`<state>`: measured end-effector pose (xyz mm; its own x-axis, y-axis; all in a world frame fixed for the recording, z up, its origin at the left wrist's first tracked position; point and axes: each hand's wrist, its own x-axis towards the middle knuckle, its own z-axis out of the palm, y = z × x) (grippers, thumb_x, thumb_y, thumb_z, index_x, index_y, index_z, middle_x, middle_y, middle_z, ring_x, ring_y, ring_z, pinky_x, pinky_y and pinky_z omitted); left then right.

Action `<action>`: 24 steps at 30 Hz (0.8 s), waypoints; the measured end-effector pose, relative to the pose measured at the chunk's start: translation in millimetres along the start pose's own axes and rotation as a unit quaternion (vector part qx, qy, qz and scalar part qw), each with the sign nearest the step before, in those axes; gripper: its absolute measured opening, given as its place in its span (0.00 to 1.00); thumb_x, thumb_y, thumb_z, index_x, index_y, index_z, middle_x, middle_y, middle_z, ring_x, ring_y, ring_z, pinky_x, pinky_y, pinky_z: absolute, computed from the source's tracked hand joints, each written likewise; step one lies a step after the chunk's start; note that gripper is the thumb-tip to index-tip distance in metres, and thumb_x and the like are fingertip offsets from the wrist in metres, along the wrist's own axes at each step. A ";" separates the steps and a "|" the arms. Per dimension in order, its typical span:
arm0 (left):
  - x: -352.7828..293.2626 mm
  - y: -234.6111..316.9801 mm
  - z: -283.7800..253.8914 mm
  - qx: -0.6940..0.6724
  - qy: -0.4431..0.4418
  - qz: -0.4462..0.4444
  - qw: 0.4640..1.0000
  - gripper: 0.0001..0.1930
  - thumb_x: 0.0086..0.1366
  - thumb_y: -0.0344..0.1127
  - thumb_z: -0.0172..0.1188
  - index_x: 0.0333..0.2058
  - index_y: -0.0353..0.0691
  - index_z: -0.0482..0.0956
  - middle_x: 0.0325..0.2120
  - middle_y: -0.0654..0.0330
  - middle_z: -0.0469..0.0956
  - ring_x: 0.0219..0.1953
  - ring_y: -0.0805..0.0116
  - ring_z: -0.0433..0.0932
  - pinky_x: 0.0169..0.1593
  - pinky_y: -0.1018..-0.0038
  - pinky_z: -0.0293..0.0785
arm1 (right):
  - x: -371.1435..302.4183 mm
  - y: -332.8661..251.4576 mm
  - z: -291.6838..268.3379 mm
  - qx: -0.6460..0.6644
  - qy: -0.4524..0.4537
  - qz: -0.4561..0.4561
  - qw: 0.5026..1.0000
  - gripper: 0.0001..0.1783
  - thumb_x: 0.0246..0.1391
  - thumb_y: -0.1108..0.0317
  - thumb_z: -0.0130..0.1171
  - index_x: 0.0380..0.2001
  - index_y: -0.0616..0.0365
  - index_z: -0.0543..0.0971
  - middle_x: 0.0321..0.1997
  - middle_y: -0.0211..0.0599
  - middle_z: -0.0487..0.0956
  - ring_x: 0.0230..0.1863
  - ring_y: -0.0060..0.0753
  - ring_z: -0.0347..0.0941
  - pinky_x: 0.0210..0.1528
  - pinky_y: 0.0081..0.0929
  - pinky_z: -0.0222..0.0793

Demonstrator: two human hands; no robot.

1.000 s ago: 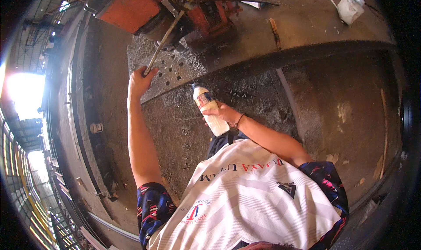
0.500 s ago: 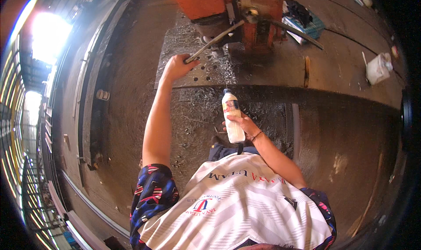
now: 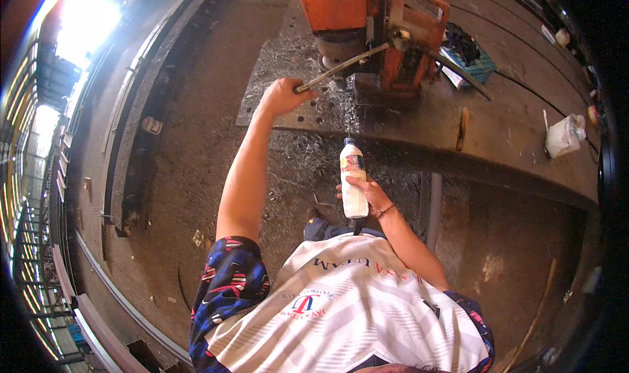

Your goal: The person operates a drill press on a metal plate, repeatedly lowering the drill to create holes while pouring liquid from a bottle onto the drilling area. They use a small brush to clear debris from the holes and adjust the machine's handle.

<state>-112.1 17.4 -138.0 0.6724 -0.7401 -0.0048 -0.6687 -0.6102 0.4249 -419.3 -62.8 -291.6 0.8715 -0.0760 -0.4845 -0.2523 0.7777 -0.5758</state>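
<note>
My left hand (image 3: 287, 96) is closed round the end of a metal feed lever (image 3: 347, 65) on an orange drilling machine (image 3: 334, 9). In front of my body, my right hand (image 3: 368, 193) grips a plastic bottle (image 3: 354, 176) of whitish liquid. The bottle is nearly upright, its blue cap pointing toward the machine, and a thin line of liquid seems to run from the cap. Below the machine's spindle lies a steel plate (image 3: 262, 88) with several drilled holes. Wet metal chips (image 3: 350, 114) are scattered near its right side.
A second lever (image 3: 462, 77) sticks out to the right of the machine. Dark cloth (image 3: 462, 42) lies on a blue package behind it. At the far right stands a white plastic jug (image 3: 565, 136). A small white container (image 3: 152, 125) sits at the left, beside a long steel beam (image 3: 134, 170).
The view has shifted, so the machine appears lower and further right. My left hand still holds the lever and my right hand still holds the bottle.
</note>
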 end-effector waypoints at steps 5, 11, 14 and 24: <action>0.9 -0.3 2.8 0.007 0.007 0.013 1.000 0.31 0.51 0.65 0.64 0.34 0.37 0.84 0.24 0.45 0.80 0.33 0.47 0.81 0.39 0.57 0.74 | 0.8 0.4 -1.4 -0.011 -0.010 -0.015 1.000 0.20 0.55 0.63 0.63 0.49 0.58 0.73 0.36 0.44 0.82 0.32 0.38 0.82 0.32 0.35 0.80; -2.7 -6.5 5.8 -0.005 0.031 0.040 0.999 0.27 0.54 0.60 0.65 0.31 0.37 0.83 0.19 0.52 0.78 0.24 0.59 0.78 0.32 0.61 0.72 | 0.4 -1.0 3.3 0.002 -0.010 0.017 1.000 0.22 0.54 0.63 0.63 0.50 0.57 0.72 0.37 0.44 0.82 0.33 0.40 0.82 0.31 0.35 0.81; -0.3 -7.7 4.4 0.007 0.018 0.032 0.999 0.27 0.55 0.62 0.64 0.32 0.39 0.83 0.21 0.50 0.79 0.27 0.55 0.80 0.33 0.60 0.73 | 8.9 4.8 -4.1 0.007 -0.032 0.011 0.999 0.22 0.55 0.63 0.61 0.52 0.56 0.71 0.39 0.45 0.82 0.34 0.41 0.82 0.32 0.38 0.81; -7.6 2.9 -1.2 0.012 0.019 0.029 0.999 0.30 0.53 0.64 0.63 0.33 0.37 0.83 0.23 0.47 0.80 0.28 0.51 0.80 0.35 0.59 0.73 | 5.0 2.4 -4.0 -0.038 -0.019 -0.007 0.999 0.22 0.56 0.61 0.62 0.51 0.59 0.71 0.41 0.48 0.82 0.37 0.43 0.82 0.38 0.40 0.81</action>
<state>-118.7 21.6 -135.7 0.6432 -0.7638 0.0542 -0.7141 -0.5727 0.4024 -417.3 -63.8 -297.9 0.8900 -0.0613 -0.4518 -0.2704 0.7271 -0.6311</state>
